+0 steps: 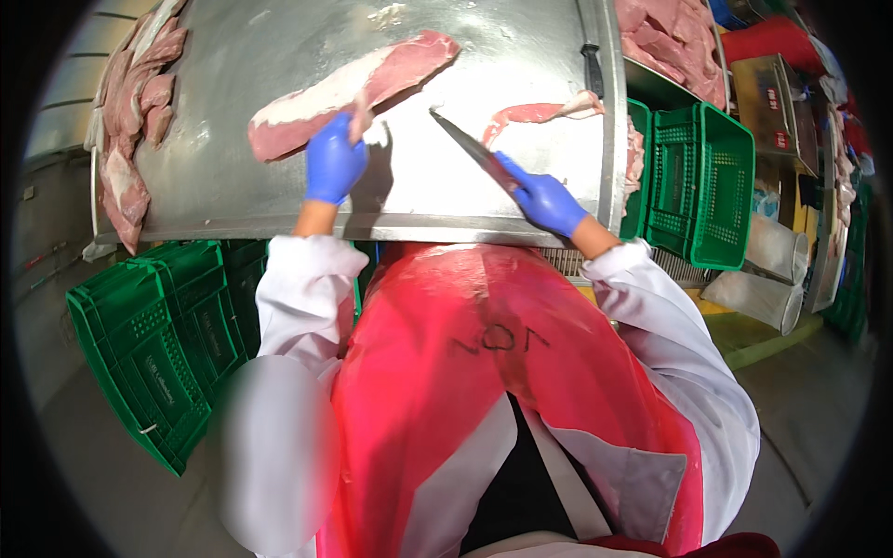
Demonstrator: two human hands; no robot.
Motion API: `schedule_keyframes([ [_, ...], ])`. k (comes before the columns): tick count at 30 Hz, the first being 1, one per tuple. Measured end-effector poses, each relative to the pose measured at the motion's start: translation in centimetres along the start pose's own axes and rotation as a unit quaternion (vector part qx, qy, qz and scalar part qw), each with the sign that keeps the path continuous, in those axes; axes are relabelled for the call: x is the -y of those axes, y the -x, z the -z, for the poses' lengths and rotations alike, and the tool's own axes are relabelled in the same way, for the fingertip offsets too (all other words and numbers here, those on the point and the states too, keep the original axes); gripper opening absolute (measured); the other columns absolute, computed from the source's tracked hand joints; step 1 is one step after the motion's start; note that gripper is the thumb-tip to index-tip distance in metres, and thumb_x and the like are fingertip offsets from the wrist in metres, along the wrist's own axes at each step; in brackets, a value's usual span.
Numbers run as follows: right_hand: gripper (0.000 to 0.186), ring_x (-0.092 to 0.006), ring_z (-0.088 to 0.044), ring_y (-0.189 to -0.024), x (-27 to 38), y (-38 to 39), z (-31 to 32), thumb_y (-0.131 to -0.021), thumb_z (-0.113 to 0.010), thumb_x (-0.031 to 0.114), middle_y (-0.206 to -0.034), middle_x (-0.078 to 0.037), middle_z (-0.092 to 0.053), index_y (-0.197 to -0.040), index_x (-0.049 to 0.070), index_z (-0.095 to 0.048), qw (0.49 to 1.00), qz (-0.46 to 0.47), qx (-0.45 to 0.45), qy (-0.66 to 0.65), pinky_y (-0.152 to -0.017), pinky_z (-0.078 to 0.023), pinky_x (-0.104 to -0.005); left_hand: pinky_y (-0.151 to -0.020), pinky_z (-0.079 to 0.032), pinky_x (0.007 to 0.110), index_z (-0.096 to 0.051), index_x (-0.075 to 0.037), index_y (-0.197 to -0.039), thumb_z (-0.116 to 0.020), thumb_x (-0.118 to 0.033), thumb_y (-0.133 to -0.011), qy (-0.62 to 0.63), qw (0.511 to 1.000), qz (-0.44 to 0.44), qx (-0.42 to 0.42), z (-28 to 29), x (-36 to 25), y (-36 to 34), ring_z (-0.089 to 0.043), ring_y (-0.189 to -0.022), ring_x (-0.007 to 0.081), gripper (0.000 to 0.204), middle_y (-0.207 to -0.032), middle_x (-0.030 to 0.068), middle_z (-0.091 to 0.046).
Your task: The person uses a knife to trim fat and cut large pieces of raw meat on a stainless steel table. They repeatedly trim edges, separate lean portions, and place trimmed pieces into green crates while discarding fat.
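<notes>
A long pork loin (pixel 409 67) with a white fat layer lies slantwise on the steel worktable (pixel 270 200). At its near edge is my blue-gloved left hand (pixel 335 163), fingers closed on a small strip of meat (pixel 361 119) that sticks up from them. My right hand (pixel 551 201), gloved in blue too, grips a knife (pixel 470 147); its blade points away and to the left, above the tabletop and apart from the loin. Just beyond the blade rests a trimmed strip of meat and fat (pixel 530 112). The knife's handle is mostly hidden in my fingers.
Several meat pieces (pixel 126 102) line the table's left edge. A second knife with a black handle (pixel 592 70) lies by the right rim. Green crates stand at right (pixel 699 181) and lower left (pixel 153 349). More meat (pixel 672 51) fills a container at upper right.
</notes>
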State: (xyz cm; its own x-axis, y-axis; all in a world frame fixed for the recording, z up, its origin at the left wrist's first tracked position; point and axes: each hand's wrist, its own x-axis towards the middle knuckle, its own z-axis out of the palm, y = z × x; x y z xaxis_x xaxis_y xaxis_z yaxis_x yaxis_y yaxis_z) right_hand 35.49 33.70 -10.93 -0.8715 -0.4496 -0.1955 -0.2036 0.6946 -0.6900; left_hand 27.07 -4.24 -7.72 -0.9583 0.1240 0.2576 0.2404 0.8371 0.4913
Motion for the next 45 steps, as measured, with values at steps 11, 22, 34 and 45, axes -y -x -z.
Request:
schedule_keyframes([
  [11, 0.082, -0.0198, -0.065, -0.064, -7.0, -13.5, 2.7, -0.098, -0.057, 0.007, -0.094, -0.017, -0.064, -0.166, 0.024, -0.014, 0.775, -0.211, -0.451, -0.389, -0.058, -0.057, -0.0330, -0.089, -0.051, 0.055, -0.059, 0.000, -0.120, -0.072, -0.025, -0.081, -0.269, 0.885, 0.321, 0.202, 14.8, 13.5, 21.6, -0.062, -0.105, 0.0470, 0.048, -0.114, 0.0290, -0.064],
  [22, 0.085, -0.0169, -0.061, -0.065, 0.0, -7.7, 10.4, -0.099, -0.056, -0.006, -0.093, -0.009, -0.062, -0.166, 0.027, -0.014, 0.723, 0.015, -0.466, -0.510, -0.057, -0.053, -0.0277, -0.101, -0.047, 0.047, -0.058, -0.001, -0.123, -0.075, -0.031, -0.085, 0.007, 0.996, -0.074, 0.039, 4.1, 10.2, -2.6, -0.058, -0.116, 0.0428, 0.051, -0.123, 0.0227, -0.061],
  [34, 0.070, -0.0106, -0.061, -0.072, -6.6, 8.1, 18.5, -0.102, -0.055, 0.001, -0.105, -0.008, -0.069, -0.164, 0.017, -0.025, 0.842, -0.190, -0.474, -0.174, -0.062, -0.051, -0.0247, -0.098, -0.051, 0.039, -0.057, 0.000, -0.130, -0.095, -0.042, -0.062, 0.072, 0.900, 0.054, 0.426, -3.5, 10.0, -15.2, -0.067, -0.108, 0.0300, 0.088, -0.119, 0.0187, -0.069],
  [45, 0.077, -0.0132, -0.060, -0.058, 0.6, -9.8, -1.3, -0.096, -0.056, 0.008, -0.078, -0.007, -0.063, -0.164, 0.027, -0.024, 0.769, -0.247, -0.235, -0.541, -0.054, -0.054, -0.0304, -0.094, -0.052, 0.050, -0.054, 0.001, -0.122, -0.080, -0.048, -0.079, -0.102, 0.976, 0.064, 0.182, -9.7, -4.9, -13.5, -0.061, -0.114, 0.0406, 0.070, -0.125, 0.0245, -0.059],
])
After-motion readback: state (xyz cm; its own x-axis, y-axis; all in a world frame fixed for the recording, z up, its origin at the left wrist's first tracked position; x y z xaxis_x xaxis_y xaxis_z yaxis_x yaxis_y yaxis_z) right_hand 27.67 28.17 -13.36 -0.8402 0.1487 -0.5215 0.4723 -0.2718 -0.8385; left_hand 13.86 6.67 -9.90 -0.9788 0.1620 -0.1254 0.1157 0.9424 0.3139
